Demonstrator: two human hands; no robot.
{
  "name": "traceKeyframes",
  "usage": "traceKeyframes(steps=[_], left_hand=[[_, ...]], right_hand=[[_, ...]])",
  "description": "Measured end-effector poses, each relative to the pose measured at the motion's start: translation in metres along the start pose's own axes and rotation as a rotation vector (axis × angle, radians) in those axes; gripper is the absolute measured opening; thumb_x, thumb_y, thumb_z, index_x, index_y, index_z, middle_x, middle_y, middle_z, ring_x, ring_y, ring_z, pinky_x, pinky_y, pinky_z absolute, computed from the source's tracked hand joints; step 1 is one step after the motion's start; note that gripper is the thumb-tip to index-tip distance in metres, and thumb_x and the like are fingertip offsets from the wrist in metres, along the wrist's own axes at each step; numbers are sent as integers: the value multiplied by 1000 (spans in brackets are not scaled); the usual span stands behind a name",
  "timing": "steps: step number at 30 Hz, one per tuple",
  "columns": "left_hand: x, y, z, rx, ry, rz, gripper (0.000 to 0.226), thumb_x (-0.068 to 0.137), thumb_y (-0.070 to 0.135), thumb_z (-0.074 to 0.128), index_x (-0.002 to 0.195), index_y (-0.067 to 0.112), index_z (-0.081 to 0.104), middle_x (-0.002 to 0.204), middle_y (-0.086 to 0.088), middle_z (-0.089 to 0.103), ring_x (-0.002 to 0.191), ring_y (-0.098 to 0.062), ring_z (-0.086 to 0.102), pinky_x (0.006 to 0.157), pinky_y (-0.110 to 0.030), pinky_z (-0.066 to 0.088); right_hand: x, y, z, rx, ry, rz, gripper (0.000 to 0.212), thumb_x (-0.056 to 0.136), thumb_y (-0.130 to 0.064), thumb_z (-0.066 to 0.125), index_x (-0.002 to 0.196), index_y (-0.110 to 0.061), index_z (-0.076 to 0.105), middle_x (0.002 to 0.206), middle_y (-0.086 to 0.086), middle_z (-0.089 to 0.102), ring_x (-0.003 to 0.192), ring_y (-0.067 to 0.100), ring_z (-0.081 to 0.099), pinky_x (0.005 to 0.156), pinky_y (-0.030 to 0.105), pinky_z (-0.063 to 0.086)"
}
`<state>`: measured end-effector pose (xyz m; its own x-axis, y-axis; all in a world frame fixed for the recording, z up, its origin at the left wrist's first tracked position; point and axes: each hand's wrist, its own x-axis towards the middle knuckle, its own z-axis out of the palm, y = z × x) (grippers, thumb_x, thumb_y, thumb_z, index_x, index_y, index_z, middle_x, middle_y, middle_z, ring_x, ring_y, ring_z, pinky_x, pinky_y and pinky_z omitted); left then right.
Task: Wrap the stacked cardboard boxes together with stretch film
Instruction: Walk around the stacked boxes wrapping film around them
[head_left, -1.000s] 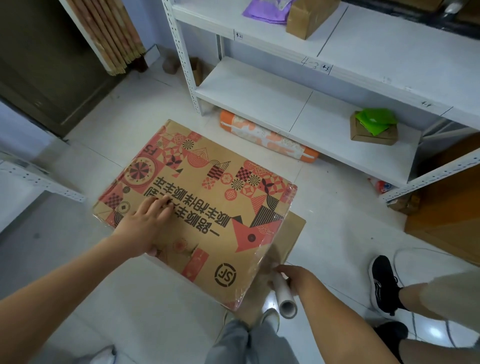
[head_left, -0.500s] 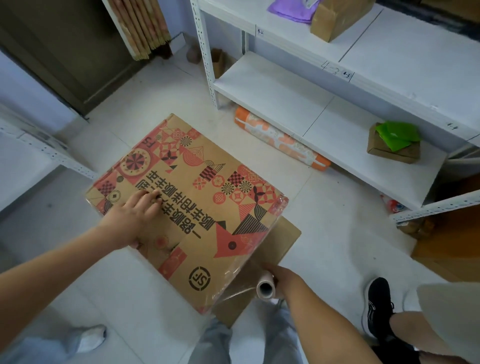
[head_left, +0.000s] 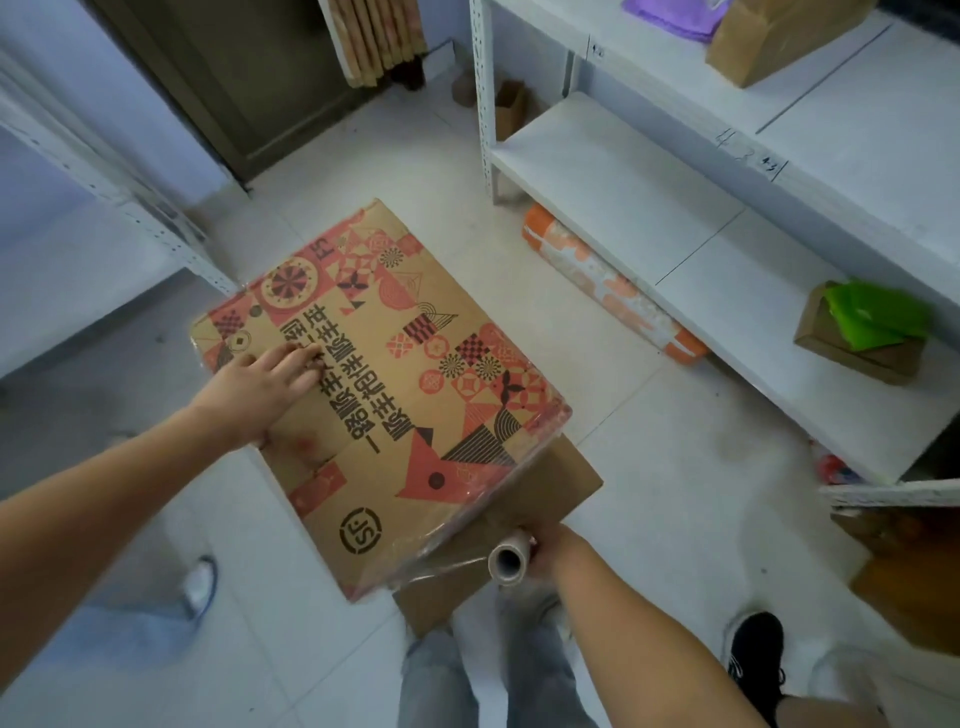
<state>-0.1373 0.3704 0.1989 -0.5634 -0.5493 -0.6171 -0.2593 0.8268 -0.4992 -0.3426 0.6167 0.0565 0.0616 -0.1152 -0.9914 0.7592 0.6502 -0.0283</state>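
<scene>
A single wide-angle view looks from the person's head, forward and steeply down onto the floor. The printed cardboard box fills the centre, close below. Both forearms enter from the 6 o'clock edge, and a white shelf runs off toward 2 o'clock. Straight lines bend near the frame edges.

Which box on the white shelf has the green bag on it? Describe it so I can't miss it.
Start at the white shelving unit on the right and follow its lowest shelf toward its right end. There sits a small plain cardboard box, alone on that board. Unlike the taller brown box on the shelf above, it has a bright green bag on top.
</scene>
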Motion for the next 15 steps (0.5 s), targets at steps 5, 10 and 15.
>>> traceKeyframes(steps=[5,10,15], left_hand=[[5,1,8,46,-10,-14,103,78,40,69,150,17,-1,158,-8,-5,145,-26,8,111,-33,31],[11,1,12,38,-11,-17,95,82,29,67,150,17,1,158,-7,-5,145,-26,9,112,-35,29],[12,-7,18,-134,-2,13,100,80,19,69,150,16,-3,159,-4,-10,146,-25,6,101,-34,45]], right_hand=[[13,-7,-15,-114,47,-34,26,102,-12,36,84,1,50,76,13,46,67,22,44,70,33,51],[76,-10,-40,-231,89,-104,19,100,-14,39,92,-8,55,95,9,58,77,20,58,59,31,51],[35,-17,-16,-255,43,-62,18,97,-14,48,98,2,55,79,16,60,74,26,53,77,39,52]])
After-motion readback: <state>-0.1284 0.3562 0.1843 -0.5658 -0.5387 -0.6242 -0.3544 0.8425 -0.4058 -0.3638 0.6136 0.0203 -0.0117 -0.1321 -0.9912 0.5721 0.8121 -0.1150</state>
